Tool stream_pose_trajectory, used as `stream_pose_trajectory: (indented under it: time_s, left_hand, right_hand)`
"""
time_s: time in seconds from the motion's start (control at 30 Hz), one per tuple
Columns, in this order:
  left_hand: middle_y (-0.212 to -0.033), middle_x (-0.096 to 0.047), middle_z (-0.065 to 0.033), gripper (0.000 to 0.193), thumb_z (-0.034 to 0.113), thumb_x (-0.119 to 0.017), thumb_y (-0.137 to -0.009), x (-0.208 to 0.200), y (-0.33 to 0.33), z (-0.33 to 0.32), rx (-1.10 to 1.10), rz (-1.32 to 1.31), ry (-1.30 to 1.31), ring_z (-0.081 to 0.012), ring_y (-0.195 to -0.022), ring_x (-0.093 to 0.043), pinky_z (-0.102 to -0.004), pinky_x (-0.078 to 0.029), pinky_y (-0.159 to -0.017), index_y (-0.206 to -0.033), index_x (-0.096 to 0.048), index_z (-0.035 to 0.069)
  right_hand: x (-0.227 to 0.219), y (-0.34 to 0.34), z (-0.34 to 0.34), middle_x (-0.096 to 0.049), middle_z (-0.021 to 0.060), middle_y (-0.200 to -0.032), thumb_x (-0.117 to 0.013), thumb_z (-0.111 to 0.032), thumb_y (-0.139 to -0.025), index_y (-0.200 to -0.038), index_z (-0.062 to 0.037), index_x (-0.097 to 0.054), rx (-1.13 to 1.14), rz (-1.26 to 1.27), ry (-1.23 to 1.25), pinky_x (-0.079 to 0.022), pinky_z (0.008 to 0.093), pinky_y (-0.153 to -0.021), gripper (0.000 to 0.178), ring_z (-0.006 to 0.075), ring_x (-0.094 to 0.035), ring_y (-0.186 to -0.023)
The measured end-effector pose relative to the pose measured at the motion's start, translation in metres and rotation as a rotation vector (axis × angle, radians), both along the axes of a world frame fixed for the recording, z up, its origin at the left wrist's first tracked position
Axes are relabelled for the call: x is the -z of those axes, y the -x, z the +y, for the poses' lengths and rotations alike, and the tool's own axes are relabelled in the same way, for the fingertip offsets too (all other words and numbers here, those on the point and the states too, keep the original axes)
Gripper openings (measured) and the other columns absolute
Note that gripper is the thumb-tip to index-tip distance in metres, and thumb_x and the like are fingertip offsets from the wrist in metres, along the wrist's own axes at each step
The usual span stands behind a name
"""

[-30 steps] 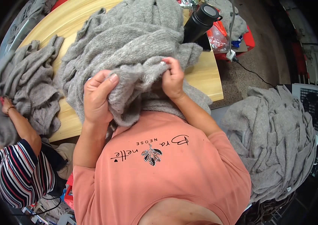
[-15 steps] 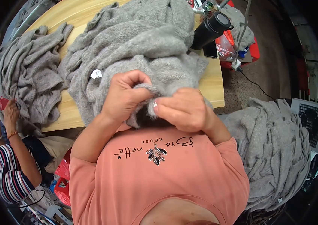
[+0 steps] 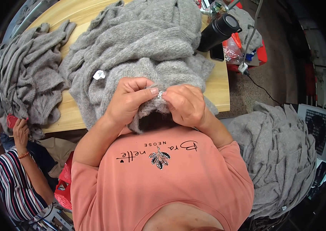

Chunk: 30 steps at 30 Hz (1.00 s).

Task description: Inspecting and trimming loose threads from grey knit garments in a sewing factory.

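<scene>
A grey knitted garment [image 3: 147,71] lies bunched on the wooden table in front of me, its near edge pulled up against my chest. With thumb and fingers my left hand [image 3: 130,98] pinches that knit edge. My right hand [image 3: 186,104] is closed close beside it, fingertips at a small pale, shiny bit [image 3: 160,94] on the edge, too small to make out. Below both hands the knit opens into a dark hollow. A white tag [image 3: 99,75] rests on the knit left of my hands.
More grey knitwear [image 3: 32,73] lies at the table's left, where a co-worker's hand [image 3: 20,133] holds something red. A black flask [image 3: 218,32] and a phone [image 3: 217,52] stand at the right edge. A large knitwear pile [image 3: 274,158] sits right of me; a cable [image 3: 253,34] hangs nearby.
My right hand has turned and drawn back slightly, uncovering the pale, shiny bit between my fingertips. My left thumb has shifted toward it. The co-worker's hand has moved lower and right.
</scene>
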<state>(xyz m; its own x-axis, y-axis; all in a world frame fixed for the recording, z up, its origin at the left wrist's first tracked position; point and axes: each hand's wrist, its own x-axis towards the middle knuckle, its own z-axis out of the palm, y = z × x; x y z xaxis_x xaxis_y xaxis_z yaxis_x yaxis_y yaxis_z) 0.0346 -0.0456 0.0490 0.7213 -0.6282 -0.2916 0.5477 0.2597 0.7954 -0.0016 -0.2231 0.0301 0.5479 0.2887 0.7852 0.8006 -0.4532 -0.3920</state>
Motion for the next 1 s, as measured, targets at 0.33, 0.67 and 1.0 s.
stream_pose_trajectory:
  time_s: [0.33,0.67,1.0]
  left_hand:
    - [-0.065,-0.057,0.0038,0.014,0.0,-0.06,-0.079,0.015,0.009,-0.001,-0.192,-0.482,-0.323,-0.0003,-0.053,-0.045,-0.0167,-0.034,-0.043,-0.092,-0.065,-0.002]
    - [-0.071,-0.062,-0.0055,0.019,-0.009,-0.058,-0.07,0.01,0.015,0.003,-0.312,-0.828,-0.46,-0.0077,-0.061,-0.054,-0.0204,-0.042,-0.054,-0.085,-0.065,0.0]
    - [-0.072,-0.062,-0.0105,0.019,-0.012,-0.058,-0.067,0.012,0.014,0.001,-0.363,-1.157,-0.509,-0.0197,-0.063,-0.061,-0.0269,-0.048,-0.056,-0.081,-0.063,0.0]
  right_hand:
    - [0.008,-0.012,0.006,-0.058,0.0142,-0.079,-0.06,0.009,-0.068,-0.086,0.0014,-0.054,-0.034,0.201,-0.092,-0.046,0.0305,-0.052,0.02,0.0265,-0.057,-0.063]
    - [0.018,-0.006,0.014,-0.058,0.0144,-0.079,-0.06,0.009,-0.068,-0.087,0.0016,-0.054,-0.034,0.354,-0.205,-0.046,0.0309,-0.056,0.021,0.0269,-0.057,-0.064]
    - [0.012,-0.004,0.01,-0.057,0.0122,-0.071,-0.058,0.008,-0.065,-0.086,0.0007,-0.057,-0.028,0.529,-0.094,-0.043,0.0312,-0.049,0.023,0.0257,-0.056,-0.056]
